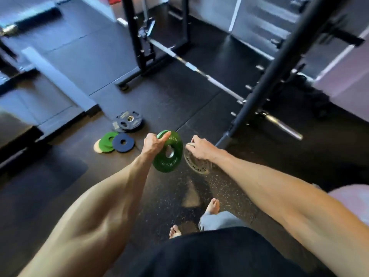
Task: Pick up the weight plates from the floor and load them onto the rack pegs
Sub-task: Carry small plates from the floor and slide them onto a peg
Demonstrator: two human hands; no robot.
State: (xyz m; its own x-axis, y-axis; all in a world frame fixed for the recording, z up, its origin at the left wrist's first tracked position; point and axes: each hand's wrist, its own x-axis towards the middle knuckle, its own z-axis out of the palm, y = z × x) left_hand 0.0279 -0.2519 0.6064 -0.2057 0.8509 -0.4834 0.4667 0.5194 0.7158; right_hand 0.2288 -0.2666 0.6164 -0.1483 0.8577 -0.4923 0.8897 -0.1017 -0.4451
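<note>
My left hand [152,143] grips a small green weight plate [168,154] by its upper rim, held tilted above the floor. My right hand [199,147] holds a small white plate [194,161] by its top edge, hanging on edge just right of the green one. On the floor to the left lie a blue plate [122,142], a green plate [106,139] and a pale plate [97,146], overlapping. Behind them sits a stack of larger dark plates [127,121]. The rack upright [265,76] with several short pegs [248,87] rises to the right.
A barbell [199,71] lies diagonally across the black rubber floor through the rack. Another black rack frame [139,47] stands at the back centre. A low platform [60,82] borders the left. My bare feet [212,205] are below the hands.
</note>
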